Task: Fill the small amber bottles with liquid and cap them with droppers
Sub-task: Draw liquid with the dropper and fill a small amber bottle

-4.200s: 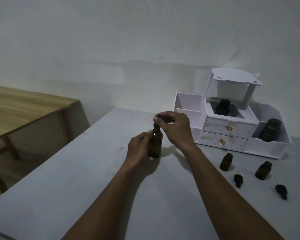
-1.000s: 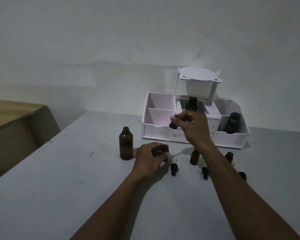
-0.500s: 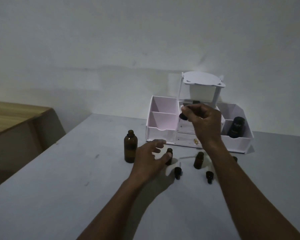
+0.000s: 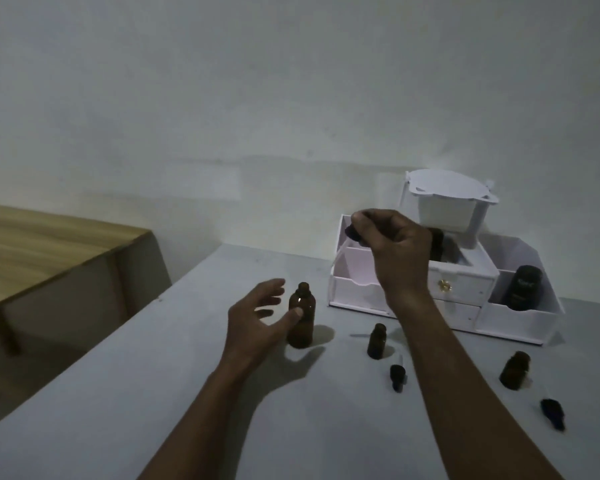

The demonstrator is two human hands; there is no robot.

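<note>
The right hand [image 4: 394, 244] is hovering raised above the table, fingers pinched shut on a dark dropper [image 4: 353, 233], whose pale glass tube is slanting down and to the left in front of the white organizer [image 4: 465, 289]. The left hand [image 4: 257, 323] is spreading open and empty, its thumb touching or just short of the tall amber bottle [image 4: 301, 317], which is standing upright and uncapped on the grey table [image 4: 153, 393]. To the right of that bottle, a small amber bottle [image 4: 377, 341] is standing uncapped, with a loose dropper cap [image 4: 397, 375] lying just nearer. Farther right, a second small amber bottle [image 4: 515, 370] is standing, and another dropper cap [image 4: 553, 414] is lying near it. A dark jar [image 4: 522, 288] is sitting in the organizer's right compartment.
</note>
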